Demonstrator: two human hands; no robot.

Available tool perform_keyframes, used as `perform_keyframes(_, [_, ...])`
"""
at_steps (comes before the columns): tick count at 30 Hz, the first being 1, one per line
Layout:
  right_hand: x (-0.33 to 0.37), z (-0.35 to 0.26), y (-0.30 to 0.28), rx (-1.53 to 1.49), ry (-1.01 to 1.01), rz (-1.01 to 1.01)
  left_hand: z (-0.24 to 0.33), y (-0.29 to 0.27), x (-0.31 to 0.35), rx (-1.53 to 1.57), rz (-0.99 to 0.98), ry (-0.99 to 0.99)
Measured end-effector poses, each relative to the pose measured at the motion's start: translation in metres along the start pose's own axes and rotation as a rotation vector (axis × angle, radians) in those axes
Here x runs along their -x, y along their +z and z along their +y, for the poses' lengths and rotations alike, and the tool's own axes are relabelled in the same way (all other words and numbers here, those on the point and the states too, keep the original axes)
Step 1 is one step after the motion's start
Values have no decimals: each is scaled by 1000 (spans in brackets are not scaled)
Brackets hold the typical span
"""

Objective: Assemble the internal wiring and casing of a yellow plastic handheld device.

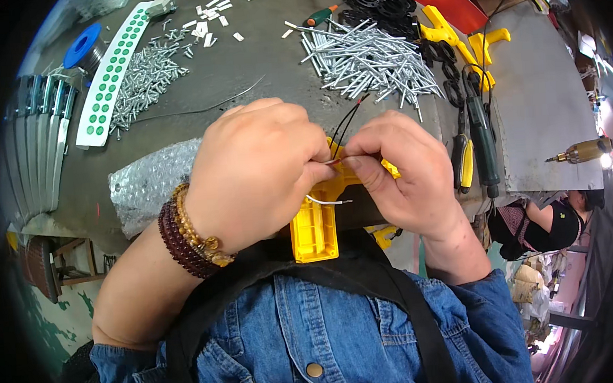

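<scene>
My left hand (260, 166) and my right hand (402, 172) meet over the table's near edge. Both are closed in pinches, thumb against finger, on a thin red wire (335, 161) between them. Just below lies a yellow plastic housing half (314, 229), ribbed inside, partly covered by my hands. A white wire (329, 202) with a bare end lies across the housing. Two black wires (345, 123) rise behind my fingertips. How the wire ends are joined is too small to tell.
Screws (149, 75), a green-dotted sticker sheet (110, 77) and bubble wrap (153, 182) lie left. Long metal rods (369, 60) are piled at the back right. Pliers (464, 159), a dark-handled tool (483, 140) and yellow handles (444, 32) lie right. A person (540, 224) is beyond.
</scene>
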State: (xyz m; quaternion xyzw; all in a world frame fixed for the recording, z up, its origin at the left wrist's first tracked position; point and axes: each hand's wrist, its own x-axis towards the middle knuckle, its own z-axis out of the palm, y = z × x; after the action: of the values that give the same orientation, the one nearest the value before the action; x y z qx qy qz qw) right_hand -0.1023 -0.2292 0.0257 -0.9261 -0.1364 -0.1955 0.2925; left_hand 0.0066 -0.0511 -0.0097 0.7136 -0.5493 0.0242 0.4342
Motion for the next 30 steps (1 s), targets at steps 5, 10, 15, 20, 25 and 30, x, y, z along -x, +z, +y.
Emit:
perform_keyframes(5, [10,-5,1,-18,84,6,7,4,-4,-71,40,-4])
perform_keyframes(10, [25,0,-10,-196,288,183,6,4,-4,-57,13,-46])
perform_keyframes(15, [27,-1,-13,-394,304,146,6,4,-4,-42,-4,-73])
perform_keyframes(20, [24,-4,-13,-354,297,124,4,5,-3,-38,22,-34])
perform_keyframes(25, [20,-8,-13,-246,256,121,4,6,-3,-44,29,-28])
perform_keyframes(30, [9,-7,-7,-187,175,29,4,5,-1,-51,43,-16])
